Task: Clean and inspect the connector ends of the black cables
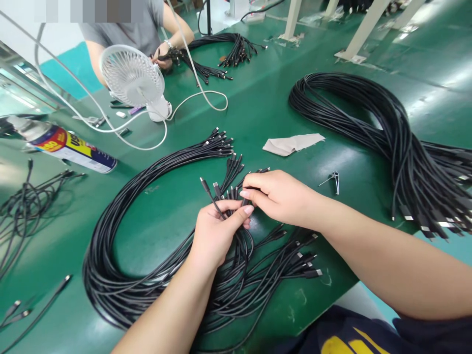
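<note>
My left hand (217, 228) is closed around several black USB cables, their connector ends poking up past the fingers. One plug (204, 185) stands out above the left thumb. With thumb and forefinger, my right hand (275, 194) pinches a dark cable end just over the left fingertips. Beneath both hands lies a large looped bundle of black cables (96, 246). Its far connector ends (221, 140) rest beyond my hands, while other ends (308, 265) spread out on the near right side.
A second cable bundle (391, 118) lies at the right, near nail clippers (335, 182) and a cloth scrap (293, 144). Toward the left are a spray can (73, 147), a white fan (132, 73) with its cord, and loose cables (27, 206). Across the green table (258, 98), a person handles cables.
</note>
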### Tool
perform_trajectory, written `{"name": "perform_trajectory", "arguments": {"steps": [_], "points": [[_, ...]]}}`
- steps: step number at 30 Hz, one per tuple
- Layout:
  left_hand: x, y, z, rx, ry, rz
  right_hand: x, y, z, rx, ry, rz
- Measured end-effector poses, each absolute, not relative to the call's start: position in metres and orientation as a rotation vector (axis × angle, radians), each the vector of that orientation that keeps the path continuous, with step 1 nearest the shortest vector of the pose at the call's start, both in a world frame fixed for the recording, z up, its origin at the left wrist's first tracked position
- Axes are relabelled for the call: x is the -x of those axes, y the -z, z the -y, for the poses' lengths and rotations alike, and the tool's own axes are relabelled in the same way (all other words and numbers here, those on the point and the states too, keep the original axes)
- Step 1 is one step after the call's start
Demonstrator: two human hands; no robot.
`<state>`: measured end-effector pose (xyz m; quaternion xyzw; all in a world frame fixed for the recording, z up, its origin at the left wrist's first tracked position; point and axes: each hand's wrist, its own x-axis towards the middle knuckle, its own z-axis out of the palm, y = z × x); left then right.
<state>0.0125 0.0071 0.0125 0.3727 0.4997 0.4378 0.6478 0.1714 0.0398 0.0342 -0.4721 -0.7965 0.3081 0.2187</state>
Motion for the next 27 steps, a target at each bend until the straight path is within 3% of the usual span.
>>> {"name": "perform_trajectory", "arguments": {"steps": [4, 9, 20, 27], "points": [[-0.013, -0.01, -0.009, -0.854, -0.984, -1.152, -0.166, -0.036, -0.033, 1.495, -0.521, 2.426], [-0.013, -0.009, -0.009, -0.806, -1.002, -1.144, -0.171, -0.038, -0.041, 1.705, -0.367, 2.277], [-0.009, -0.007, -0.008, -0.841, -1.0, -1.132, -0.178, -0.037, -0.041, 1.221, -1.0, 2.021], [-0.009, -0.007, -0.008, -0.882, -0.969, -1.15, -0.182, -0.04, -0.042, 1.256, -1.013, 2.09]]}}
